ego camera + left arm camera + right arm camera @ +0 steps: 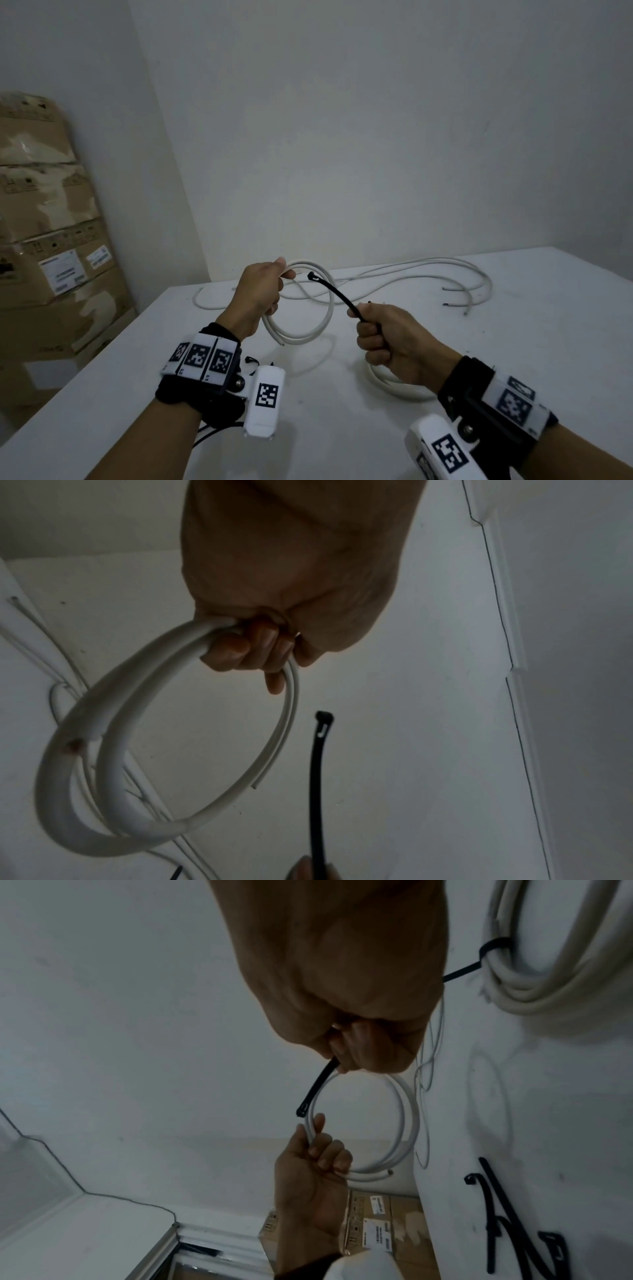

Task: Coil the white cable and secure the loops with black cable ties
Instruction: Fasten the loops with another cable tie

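Smooth, slightly glossy white plastic sheath on the cable [318, 329]; matt black plastic on the cable tie [334, 291]. Matt white, faintly speckled desk [513, 342]. Rough brown cardboard boxes [51, 222] with paper labels.

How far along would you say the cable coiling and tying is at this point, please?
Done: one tied coil lies on the table. In hand: the left hand grips a fresh coil, untied; the right hand holds a black tie. Left: tying it, plus loose cable behind.
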`<state>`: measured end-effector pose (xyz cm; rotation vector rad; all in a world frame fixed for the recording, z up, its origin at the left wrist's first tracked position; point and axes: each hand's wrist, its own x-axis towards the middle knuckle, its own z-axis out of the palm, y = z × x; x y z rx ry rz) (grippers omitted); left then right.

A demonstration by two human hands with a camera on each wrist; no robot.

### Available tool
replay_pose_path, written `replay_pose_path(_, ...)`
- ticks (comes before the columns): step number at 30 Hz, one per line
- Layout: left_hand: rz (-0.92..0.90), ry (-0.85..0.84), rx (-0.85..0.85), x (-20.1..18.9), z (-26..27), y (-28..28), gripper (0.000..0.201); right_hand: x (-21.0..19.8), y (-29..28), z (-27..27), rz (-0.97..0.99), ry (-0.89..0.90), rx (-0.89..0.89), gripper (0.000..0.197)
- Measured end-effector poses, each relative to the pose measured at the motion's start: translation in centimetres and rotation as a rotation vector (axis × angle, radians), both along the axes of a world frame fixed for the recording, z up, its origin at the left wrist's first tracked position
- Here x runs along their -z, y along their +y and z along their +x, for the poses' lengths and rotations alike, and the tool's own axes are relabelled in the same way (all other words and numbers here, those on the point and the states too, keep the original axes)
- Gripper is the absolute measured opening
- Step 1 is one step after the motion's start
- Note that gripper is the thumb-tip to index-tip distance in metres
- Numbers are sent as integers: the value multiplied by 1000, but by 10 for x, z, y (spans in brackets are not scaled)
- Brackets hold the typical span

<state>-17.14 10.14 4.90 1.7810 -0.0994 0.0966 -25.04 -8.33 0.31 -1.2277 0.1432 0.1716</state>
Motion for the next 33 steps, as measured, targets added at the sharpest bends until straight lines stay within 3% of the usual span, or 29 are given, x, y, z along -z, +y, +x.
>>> replay_pose_path(9,-25,7,25,9,-5,-8,41,19,19,9,65,78,19,22)
replay_pose_path(13,-25,13,33,10,-11,-11,31,16,30,14,4,68,27,25)
replay_pose_path(20,-7,-18,69,17,-10,-10,34,11,40,20,22,-6,95,19)
replay_pose_path(26,-34,76,132,24,-12,-15,17,16,52,22,-61,-172,77,30)
replay_pose_path(33,-69,24,241,29,-12,-11,28,19,53,20,-160,-230,107,19)
